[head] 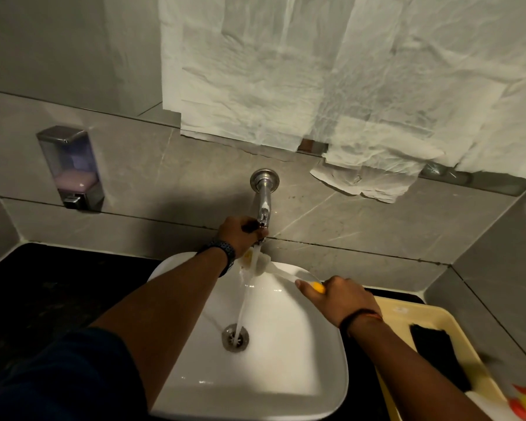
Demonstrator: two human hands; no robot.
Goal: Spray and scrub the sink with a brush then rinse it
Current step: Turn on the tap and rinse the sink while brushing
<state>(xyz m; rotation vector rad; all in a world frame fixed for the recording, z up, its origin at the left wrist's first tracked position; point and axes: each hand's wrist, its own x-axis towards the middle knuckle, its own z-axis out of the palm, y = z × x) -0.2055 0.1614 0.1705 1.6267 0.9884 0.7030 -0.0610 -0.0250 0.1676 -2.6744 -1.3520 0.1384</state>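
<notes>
The right hand (343, 299) has its grip closed round the yellow handle of the brush (286, 273), whose white head sits under the running water (243, 305) at the sink's (286, 375) back rim. The left hand (240, 238) grips the tap (263, 205). A yellow tray (407, 314) rests on the bench beside the sink.

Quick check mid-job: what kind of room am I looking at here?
Most likely a bathroom or washroom: a white basin under a wall-mounted tap with water running, a soap dispenser fixed to grey wall tiles.
</notes>
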